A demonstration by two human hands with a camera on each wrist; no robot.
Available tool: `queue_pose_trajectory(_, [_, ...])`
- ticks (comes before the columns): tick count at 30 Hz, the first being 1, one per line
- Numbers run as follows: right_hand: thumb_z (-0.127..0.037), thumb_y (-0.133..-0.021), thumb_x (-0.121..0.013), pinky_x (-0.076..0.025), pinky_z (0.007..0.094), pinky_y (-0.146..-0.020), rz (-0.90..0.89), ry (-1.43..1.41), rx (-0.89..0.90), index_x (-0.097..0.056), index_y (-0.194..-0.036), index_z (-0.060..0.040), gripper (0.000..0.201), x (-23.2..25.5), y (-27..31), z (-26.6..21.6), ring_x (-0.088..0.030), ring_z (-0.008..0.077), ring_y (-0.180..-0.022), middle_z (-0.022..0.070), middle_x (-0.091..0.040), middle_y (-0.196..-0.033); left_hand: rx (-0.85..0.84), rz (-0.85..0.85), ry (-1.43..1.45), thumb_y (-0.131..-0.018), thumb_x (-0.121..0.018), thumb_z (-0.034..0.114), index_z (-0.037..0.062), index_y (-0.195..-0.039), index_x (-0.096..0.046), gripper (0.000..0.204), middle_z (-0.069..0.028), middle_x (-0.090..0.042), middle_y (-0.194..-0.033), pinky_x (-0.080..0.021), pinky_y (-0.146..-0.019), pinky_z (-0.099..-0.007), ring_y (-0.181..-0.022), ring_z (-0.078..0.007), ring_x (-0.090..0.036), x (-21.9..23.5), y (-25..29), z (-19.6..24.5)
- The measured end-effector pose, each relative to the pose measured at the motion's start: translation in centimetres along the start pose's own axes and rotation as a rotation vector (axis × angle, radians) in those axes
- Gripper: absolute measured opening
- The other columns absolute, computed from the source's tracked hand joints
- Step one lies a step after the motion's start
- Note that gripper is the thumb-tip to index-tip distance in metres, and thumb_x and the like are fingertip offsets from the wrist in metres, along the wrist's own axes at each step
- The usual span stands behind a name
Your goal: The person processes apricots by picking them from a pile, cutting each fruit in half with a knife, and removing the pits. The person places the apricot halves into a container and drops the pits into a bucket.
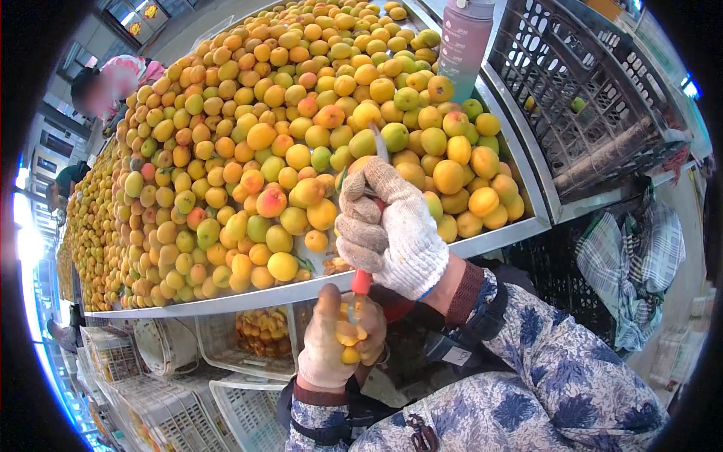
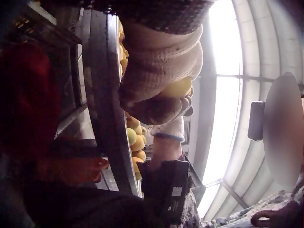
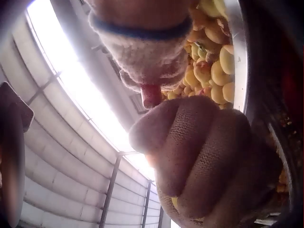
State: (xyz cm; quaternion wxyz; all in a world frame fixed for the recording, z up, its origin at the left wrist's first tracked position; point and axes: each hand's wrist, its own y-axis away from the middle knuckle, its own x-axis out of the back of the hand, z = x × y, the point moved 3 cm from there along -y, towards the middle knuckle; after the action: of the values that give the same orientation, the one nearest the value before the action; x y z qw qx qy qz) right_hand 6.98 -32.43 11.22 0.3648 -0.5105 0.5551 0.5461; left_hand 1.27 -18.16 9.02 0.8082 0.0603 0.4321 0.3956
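In the head view my gloved right hand [image 1: 395,230] grips a red-handled tool [image 1: 361,282], fingers curled round its handle. A thin metal blade [image 1: 379,143] sticks out beyond this fist, over the fruit. The tool's lower end meets an apricot [image 1: 350,333] in my gloved left hand [image 1: 331,343], where orange flesh shows opened. Thumb and fingers of the left hand curl round that fruit, just below the table edge. Its yellow side [image 2: 178,89] shows between the fingers in the left wrist view. From the right wrist, the left knuckles [image 3: 204,152] hide most of it.
Heaped apricots [image 1: 226,166] cover the metal-edged table [image 1: 203,305]. A pink-to-teal bottle [image 1: 463,49] and a black crate [image 1: 587,98] stand at the right. Below the edge sit a crate [image 1: 215,343] of apricot pieces and other pale crates [image 1: 162,414]. A person [image 1: 120,83] is across the table.
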Motion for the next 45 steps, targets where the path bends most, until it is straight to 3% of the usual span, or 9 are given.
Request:
queue_pose_trajectory(6, [-0.042, -0.101, -0.048, -0.026, 0.0258, -0.032, -0.032, -0.018, -0.052, -0.055, -0.086, -0.0082, 0.038, -0.5, 0.7, 0.4, -0.029, 0.0087, -0.039, -0.0048, -0.031, -0.057, -0.045, 0.363, -0.136, -0.090, -0.038, 0.075, 0.0104, -0.077, -0.054, 0.067, -0.0015, -0.042, -0.054, -0.029, -0.036, -0.0253, -0.040, -0.0131, -0.038, -0.1, -0.1, 1.0])
queue_pose_trajectory(12, [-0.016, -0.088, -0.069, -0.046, 0.0220, -0.051, -0.118, 1.159, 0.184, -0.063, -0.115, -0.0016, 0.031, -2.3, 1.8, 1.1, -0.057, 0.0056, -0.060, 0.0025, -0.064, -0.084, -0.187, 0.385, -0.090, -0.091, -0.029, 0.077, 0.0077, -0.090, -0.060, 0.076, -0.0032, -0.055, -0.068, -0.040, -0.045, -0.0249, -0.052, -0.0136, -0.050, 3.3, 0.1, 2.8])
queue_pose_trajectory(13, [-0.015, -0.087, -0.071, -0.052, 0.0254, -0.066, -0.319, 1.323, 0.478, -0.063, -0.120, -0.0036, 0.036, -0.6, 1.3, 2.7, -0.063, 0.0090, -0.076, 0.0068, -0.068, -0.099, -0.244, 0.486, -0.115, -0.089, -0.034, 0.077, 0.0070, -0.107, -0.057, 0.075, -0.0059, -0.058, -0.087, -0.047, -0.058, -0.0279, -0.070, -0.0170, -0.057, 3.2, 0.1, 3.3])
queue_pose_trajectory(14, [-0.017, -0.087, -0.070, -0.055, 0.0298, -0.074, -0.382, 1.570, 0.399, -0.063, -0.120, -0.0056, 0.036, -1.0, 1.7, 3.3, -0.068, 0.0168, -0.084, 0.0101, -0.069, -0.103, -0.300, 0.586, -0.140, -0.088, -0.039, 0.076, 0.0063, -0.124, -0.053, 0.080, -0.0086, -0.061, -0.105, -0.054, -0.072, -0.0308, -0.089, -0.0204, -0.063, 3.0, 0.0, 3.6])
queue_pose_trajectory(19, [-0.021, -0.084, -0.069, -0.054, 0.0364, -0.062, -0.439, 2.061, 0.480, -0.061, -0.122, -0.0091, 0.041, -1.5, 3.2, 4.5, -0.066, 0.0302, -0.073, 0.0124, -0.064, -0.086, -0.479, 0.538, -0.074, -0.092, -0.048, 0.067, 0.0061, -0.128, -0.049, 0.070, -0.0095, -0.059, -0.116, -0.051, -0.089, -0.0359, -0.105, -0.0221, -0.060, 2.0, 0.4, 3.9])
queue_pose_trajectory(30, [-0.015, -0.082, -0.065, -0.052, 0.0394, -0.067, -0.472, 1.892, 0.417, -0.062, -0.094, -0.0055, 0.016, -1.2, 3.1, 3.5, -0.063, 0.0339, -0.079, 0.0137, -0.060, -0.080, -0.412, 0.590, -0.128, -0.093, -0.044, 0.067, 0.0021, -0.106, -0.061, 0.069, -0.0064, -0.063, -0.096, -0.048, -0.081, -0.0323, -0.090, -0.0181, -0.060, 3.3, -0.2, 3.1])
queue_pose_trajectory(36, [-0.017, -0.076, -0.061, -0.051, 0.0439, -0.071, -0.590, 1.850, -0.101, -0.061, -0.085, -0.0024, 0.018, -2.5, 3.4, 1.0, -0.065, 0.0393, -0.081, 0.0231, -0.063, -0.086, -0.479, 0.747, -0.050, -0.093, -0.040, 0.069, 0.0099, -0.088, -0.057, 0.062, 0.0016, -0.046, -0.059, -0.030, -0.040, -0.0256, -0.044, -0.0114, -0.040, 4.6, 1.0, 6.0])
queue_pose_trajectory(41, [-0.014, -0.079, -0.059, -0.053, 0.0468, -0.074, -0.667, 2.280, -0.049, -0.060, -0.101, -0.0052, 0.024, 0.7, 3.2, 2.0, -0.065, 0.0387, -0.083, 0.0190, -0.064, -0.089, -0.691, 0.911, 0.035, -0.097, -0.044, 0.060, 0.0112, -0.101, -0.056, 0.050, 0.0018, -0.046, -0.065, -0.030, -0.043, -0.0236, -0.049, -0.0090, -0.038, 6.6, 3.2, 8.3])
queue_pose_trajectory(45, [-0.011, -0.079, -0.056, -0.052, 0.0467, -0.081, -0.518, 2.076, 0.095, -0.063, -0.096, 0.0004, 0.022, -0.3, 2.7, 1.4, -0.064, 0.0407, -0.091, 0.0244, -0.065, -0.091, -0.903, 1.197, -0.011, -0.099, -0.045, 0.049, 0.0105, -0.103, -0.058, 0.041, 0.0012, -0.053, -0.069, -0.033, -0.044, -0.0240, -0.052, -0.0090, -0.042, 8.7, 6.1, 10.5])
